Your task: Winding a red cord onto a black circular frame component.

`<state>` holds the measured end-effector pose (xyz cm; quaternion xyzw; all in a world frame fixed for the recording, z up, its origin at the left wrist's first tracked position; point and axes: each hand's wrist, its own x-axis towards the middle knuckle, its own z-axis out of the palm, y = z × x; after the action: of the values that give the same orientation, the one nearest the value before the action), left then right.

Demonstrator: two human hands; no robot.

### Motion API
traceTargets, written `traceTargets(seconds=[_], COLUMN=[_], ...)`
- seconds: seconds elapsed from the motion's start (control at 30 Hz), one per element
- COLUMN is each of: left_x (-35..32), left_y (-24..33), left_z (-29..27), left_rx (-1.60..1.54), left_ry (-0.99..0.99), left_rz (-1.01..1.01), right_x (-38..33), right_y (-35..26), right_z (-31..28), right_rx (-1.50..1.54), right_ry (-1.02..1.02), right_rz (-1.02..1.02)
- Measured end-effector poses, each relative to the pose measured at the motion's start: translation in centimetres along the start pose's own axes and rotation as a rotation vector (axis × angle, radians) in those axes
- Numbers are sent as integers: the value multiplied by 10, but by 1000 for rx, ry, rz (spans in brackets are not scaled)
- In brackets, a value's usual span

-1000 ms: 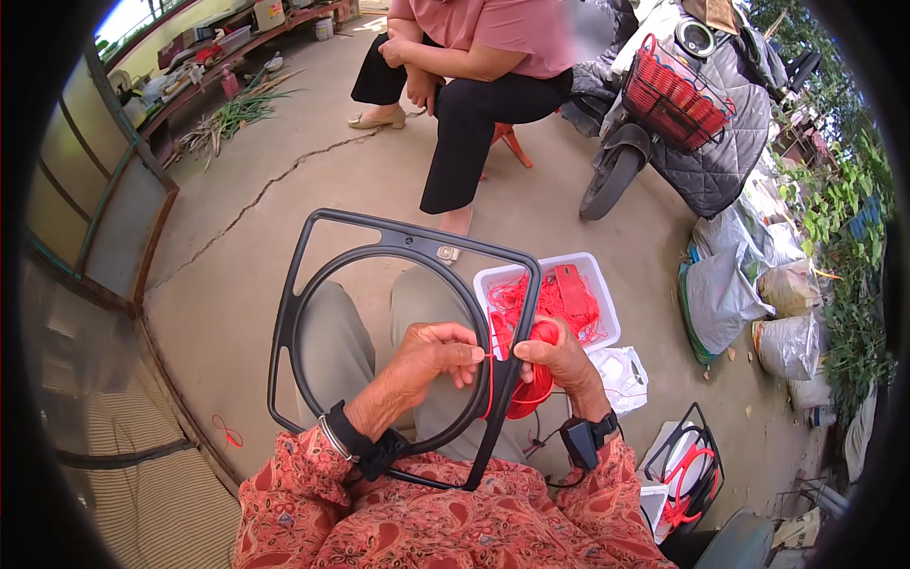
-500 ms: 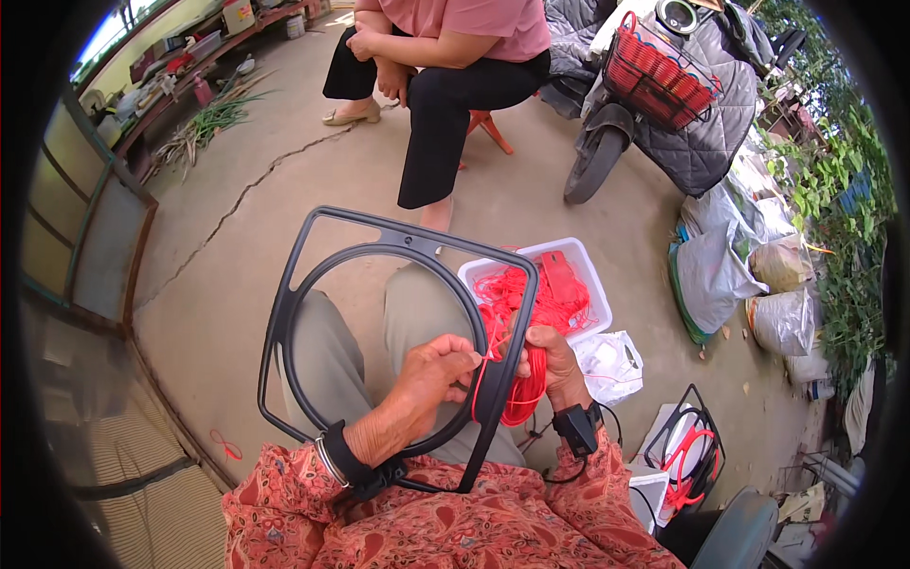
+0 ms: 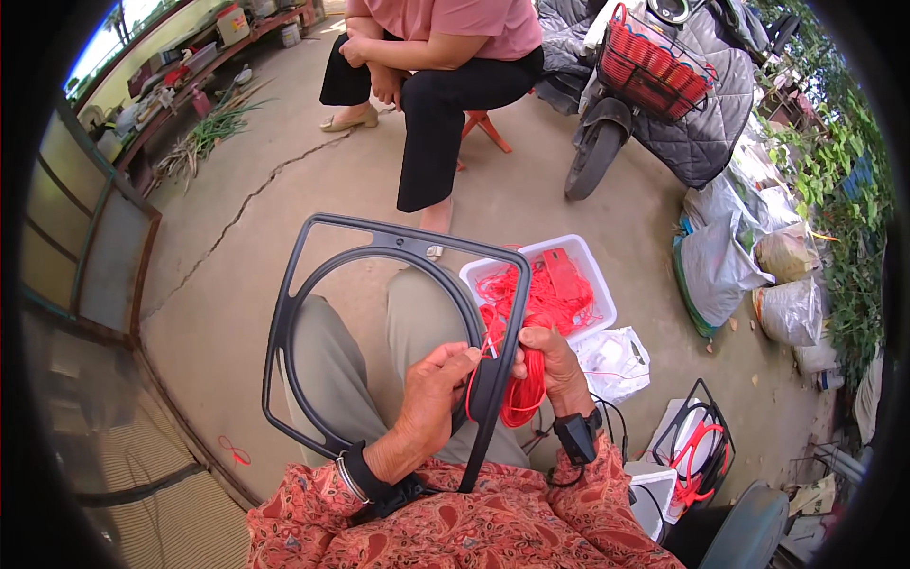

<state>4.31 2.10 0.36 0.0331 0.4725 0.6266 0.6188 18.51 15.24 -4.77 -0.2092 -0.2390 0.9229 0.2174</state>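
A black square frame with a round ring inside it rests tilted over my lap. My left hand reaches across the ring, thumb and fingertips pinched on a strand of red cord at the frame's right bar. Just outside that bar, my right hand grips a looped bundle of red cord, its thumb on top and its fingertips close against the bar. Some of its fingers are hidden behind bundle and frame. A small pale bit shows between the hands, too small to name.
Beyond my right hand stands a white tub of tangled red cord, beside a white plastic bag. Another black frame with red cord lies at lower right. A seated person, a scooter and sacks are farther off.
My left hand has turned slightly, still pinching the cord at the right bar. The frame's top edge sits slightly lower in the picture. My right hand keeps its grip on the bundle.
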Motion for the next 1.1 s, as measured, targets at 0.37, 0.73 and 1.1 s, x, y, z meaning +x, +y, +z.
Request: traceTargets(seconds=[0.37,0.73,1.1], left_x=[3,6,8], left_y=[-18,-21,-21], left_z=[2,3,10], left_rx=[-14,58,90], left_ry=[-10,-39,-24], left_rz=[118,203,311], right_x=[-1,24,28], right_y=[0,6,-2], right_z=[-14,2,1], right_rx=[48,161,65], right_ry=[-5,36,151], right_rz=[43,-158,-197])
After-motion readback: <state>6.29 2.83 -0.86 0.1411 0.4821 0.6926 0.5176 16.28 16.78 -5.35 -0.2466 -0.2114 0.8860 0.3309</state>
